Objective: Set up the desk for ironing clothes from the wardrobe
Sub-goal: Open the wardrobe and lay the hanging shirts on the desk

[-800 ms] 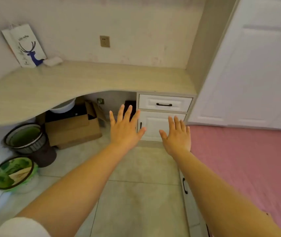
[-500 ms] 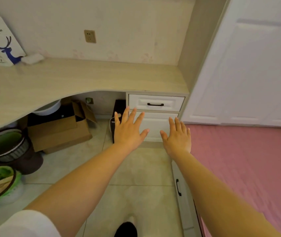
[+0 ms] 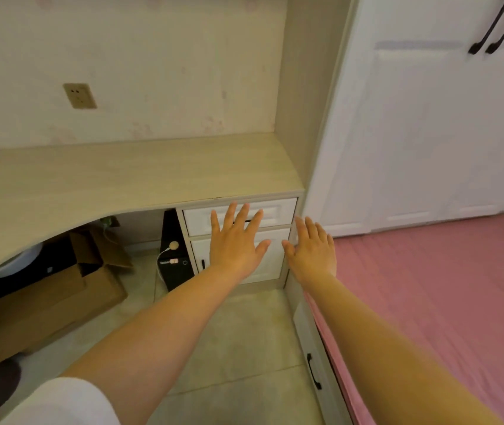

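A pale wooden desk (image 3: 115,182) curves along the wall, its top bare on the right side. The white wardrobe (image 3: 428,124) stands shut to the right, with two black handles (image 3: 498,23) at the top edge of the view. My left hand (image 3: 235,243) is stretched forward, fingers spread, holding nothing, in front of the white desk drawers (image 3: 275,211). My right hand (image 3: 313,250) is beside it, also spread and holding nothing, near the corner where the drawers meet the bed.
A pink bed (image 3: 443,289) fills the right, with a drawer and black handle (image 3: 313,375) in its base. Under the desk sit a black computer tower (image 3: 174,259) and an open cardboard box (image 3: 51,292). A wall socket (image 3: 79,96) is above the desk.
The view has swung to the right and moved closer to the desk and wardrobe. Both hands stay spread and held out in front; the bag and bins on the left have left the view.
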